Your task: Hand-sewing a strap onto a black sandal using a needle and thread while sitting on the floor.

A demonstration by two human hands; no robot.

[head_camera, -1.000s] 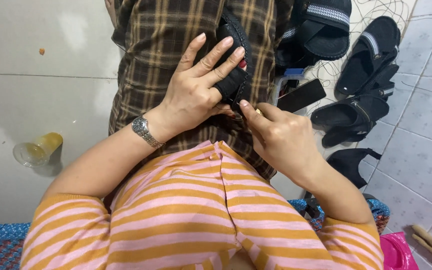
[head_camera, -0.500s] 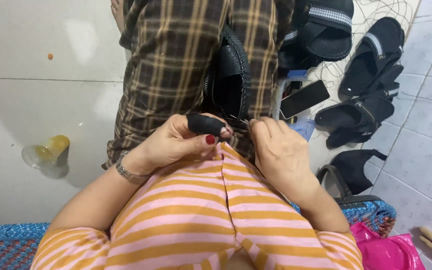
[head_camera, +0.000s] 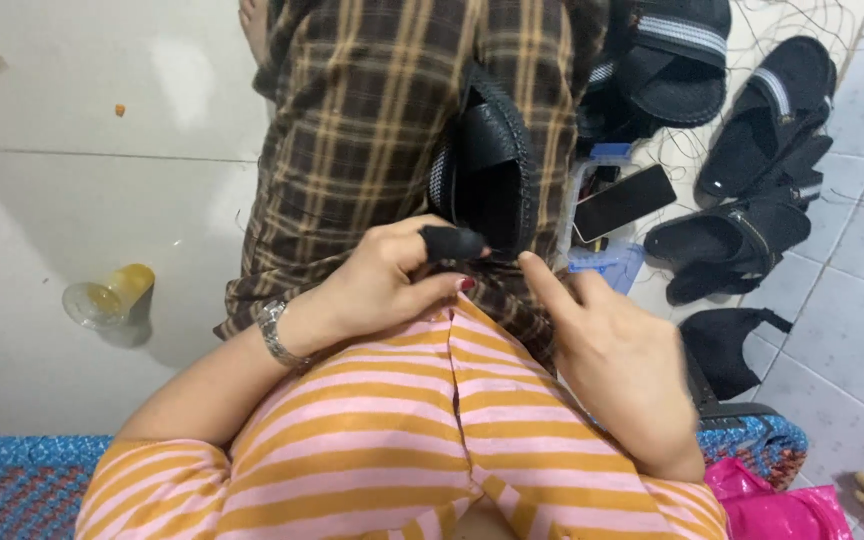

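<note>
A black sandal (head_camera: 492, 165) stands on edge on the person's lap, against the dark plaid cloth (head_camera: 372, 130) that covers the legs. Its sole edge, lined with pale stitching, faces the camera.

The left hand (head_camera: 392, 280) rests just below the sandal. Its fingers are curled inward, and one finger carries a black finger cover (head_camera: 452, 242) whose tip lies at the sandal's lower edge. Whether the hand has hold of anything cannot be told. A silver wristwatch (head_camera: 274, 335) sits on the left wrist.

The right hand (head_camera: 612, 365) lies to the right of the sandal, loosely open. Its index finger is extended and points at the sandal's lower edge, close to the covered finger of the left hand. The right hand holds nothing visible.

The person wears pink and orange striped sleeves (head_camera: 402, 450).

On the tiled floor (head_camera: 72, 200) to the right of the lap, a smartphone (head_camera: 622, 202) lies on a small clear plastic box (head_camera: 602, 262). Further right, several black sandals (head_camera: 752, 150) lie in a loose group, with thin thread strewn about them. To the left, well apart from the hands, a clear plastic cup (head_camera: 107, 298) with yellow content lies on its side. A pink plastic bag (head_camera: 782, 510) sits at the lower right, beside a blue woven mat (head_camera: 12, 480).
</note>
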